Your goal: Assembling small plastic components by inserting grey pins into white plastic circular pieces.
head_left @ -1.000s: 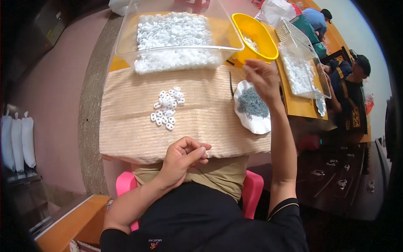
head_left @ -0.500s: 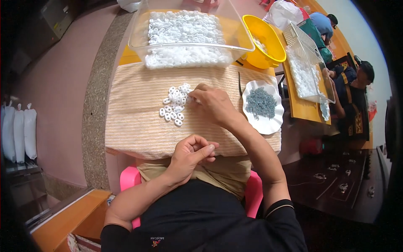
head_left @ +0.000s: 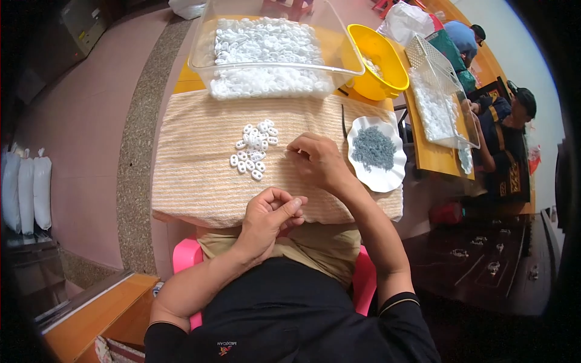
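A small pile of white oval plastic pieces with two holes [head_left: 251, 151] lies on the striped cloth [head_left: 200, 187] in front of me. Just right of the pile, my right hand [head_left: 319, 160] hovers over the cloth, fingers curled in and pressed together. Whatever is between its fingertips is hidden. Nearer my lap, my left hand [head_left: 271, 213] is closed, its thumb pressed to the curled forefinger; I cannot make out what it holds, if anything. Beyond my right hand, a white wavy-edged plate [head_left: 394, 173] bears a heap of small grey pieces [head_left: 373, 148].
A clear plastic bin [head_left: 272, 68] of white pieces stands at the cloth's far edge, beside a yellow basin [head_left: 392, 75]. A thin black strip [head_left: 344, 121] lies near the plate. To the right, another person [head_left: 514, 115] sits by a second clear bin [head_left: 454, 140].
My right hand has drawn back from the edge of the pile, toward me and to the right. My left hand has shifted slightly left and stays closed.
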A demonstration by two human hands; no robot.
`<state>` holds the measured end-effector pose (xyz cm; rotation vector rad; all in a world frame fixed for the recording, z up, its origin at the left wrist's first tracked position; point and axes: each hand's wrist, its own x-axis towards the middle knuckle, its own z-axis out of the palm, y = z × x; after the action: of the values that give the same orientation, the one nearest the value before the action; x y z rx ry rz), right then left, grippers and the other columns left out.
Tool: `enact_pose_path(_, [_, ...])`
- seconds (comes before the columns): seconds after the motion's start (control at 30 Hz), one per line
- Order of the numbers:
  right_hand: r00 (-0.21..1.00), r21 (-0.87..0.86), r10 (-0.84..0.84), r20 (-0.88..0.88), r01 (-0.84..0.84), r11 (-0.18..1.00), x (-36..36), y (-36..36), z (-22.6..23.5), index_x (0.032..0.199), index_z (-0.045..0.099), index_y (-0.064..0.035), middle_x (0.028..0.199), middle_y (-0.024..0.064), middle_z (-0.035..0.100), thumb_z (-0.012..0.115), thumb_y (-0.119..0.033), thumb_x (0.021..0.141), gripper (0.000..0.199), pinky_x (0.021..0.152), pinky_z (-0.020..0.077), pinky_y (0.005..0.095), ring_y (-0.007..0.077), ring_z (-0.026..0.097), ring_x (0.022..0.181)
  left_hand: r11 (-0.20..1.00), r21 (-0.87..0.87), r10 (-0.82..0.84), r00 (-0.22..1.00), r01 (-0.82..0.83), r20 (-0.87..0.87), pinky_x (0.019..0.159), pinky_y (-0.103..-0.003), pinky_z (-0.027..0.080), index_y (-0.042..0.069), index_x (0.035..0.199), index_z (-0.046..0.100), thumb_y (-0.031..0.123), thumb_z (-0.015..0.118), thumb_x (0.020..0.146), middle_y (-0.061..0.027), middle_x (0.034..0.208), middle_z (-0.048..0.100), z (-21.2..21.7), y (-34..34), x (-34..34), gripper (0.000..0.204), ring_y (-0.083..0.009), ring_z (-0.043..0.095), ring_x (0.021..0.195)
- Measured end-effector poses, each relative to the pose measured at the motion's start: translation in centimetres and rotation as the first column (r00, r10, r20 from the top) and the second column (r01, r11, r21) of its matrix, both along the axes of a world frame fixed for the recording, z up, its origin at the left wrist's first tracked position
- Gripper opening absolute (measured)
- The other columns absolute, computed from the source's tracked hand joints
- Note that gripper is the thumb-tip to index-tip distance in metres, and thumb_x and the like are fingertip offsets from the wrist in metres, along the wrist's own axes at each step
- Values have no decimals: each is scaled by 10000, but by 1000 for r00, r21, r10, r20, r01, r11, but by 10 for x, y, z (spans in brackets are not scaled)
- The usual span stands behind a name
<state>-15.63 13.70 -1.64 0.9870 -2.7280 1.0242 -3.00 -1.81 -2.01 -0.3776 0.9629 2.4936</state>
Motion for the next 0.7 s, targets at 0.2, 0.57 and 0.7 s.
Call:
enact_pose_path(0.2, [851, -270, 23, 524, 141, 953, 34, 13, 14, 927, 657, 25, 803, 20, 657, 677, -34, 850, 98, 616, 488, 221, 52, 598, 729, 994, -7, 108, 993, -108, -39, 694, -258, 570, 38, 1021, 559, 72, 599, 921, -84, 971, 654, -1, 2, -1, 113, -100, 629, 760])
enact_pose_path(0.57, [911, -494, 271, 311, -88, 865, 71, 20, 17, 1009, 666, -5, 876, 66, 649, 643, -44, 881, 136, 712, 494, 264, 121, 618, 829, 995, -29, 93, 991, -96, -91, 684, -243, 561, 27, 1051, 579, 99, 622, 916, -44, 909, 636, -3, 6, 3, 159, -96, 616, 764])
enact_pose_path(0.7, [900, -454, 246, 360, -61, 889, 77, 28, 21, 1020, 642, 17, 910, 83, 658, 653, -27, 870, 157, 716, 493, 267, 145, 625, 833, 997, -19, 67, 995, -69, -76, 685, -237, 563, 21, 1022, 599, 99, 626, 913, -46, 893, 641, 1, 7, 4, 137, -94, 618, 763])
